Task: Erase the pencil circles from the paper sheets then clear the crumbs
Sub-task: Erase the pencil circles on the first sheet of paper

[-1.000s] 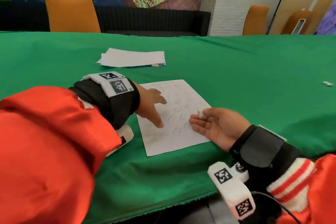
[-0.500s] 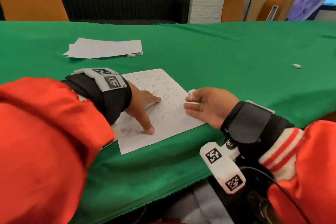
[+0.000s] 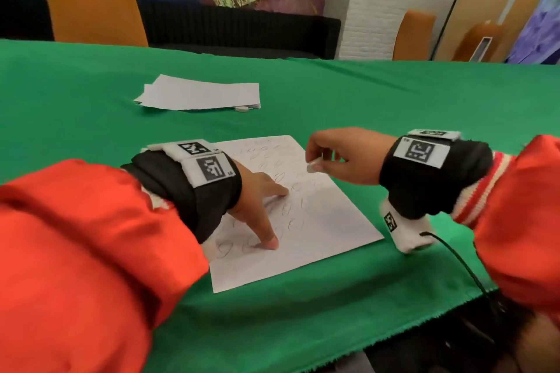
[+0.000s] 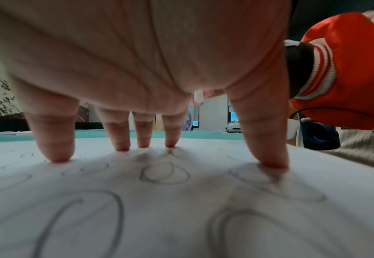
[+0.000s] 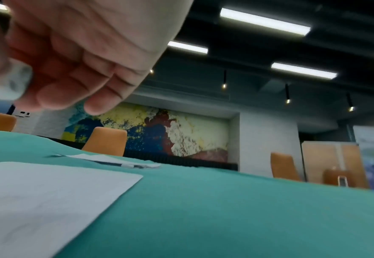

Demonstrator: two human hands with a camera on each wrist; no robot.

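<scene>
The paper sheet is thin, light and limp, so by my reckoning it will slide or wrinkle on the green tablecloth under any sideways rub unless it is pinned close to the spot being worked; pressing down flat, rather than pinching an edge, is the sound way to hold it. The left hand does just that: its fingers are spread and fairly straight, all 5 tips pressed on the sheet's left half, holding nothing. The eraser is a small white block, stiff enough to pinch firmly yet likely to crumble and shed; its worn face looks grey-smudged in the right wrist view. The right hand pinches it between thumb and fingertips, the other fingers curled under, and hovers over the sheet's far right part, with the eraser apparently just clear of the paper, though contact cannot be judged for certain. The sheet lies near the table's near edge, slightly skewed, white and covered in rows of faint grey pencil circles, loose and uneven ovals, some doubled. I judge none visibly erased on this sheet. Farther off to the left lies a stack of white sheets with another small white eraser at its near edge.
</scene>
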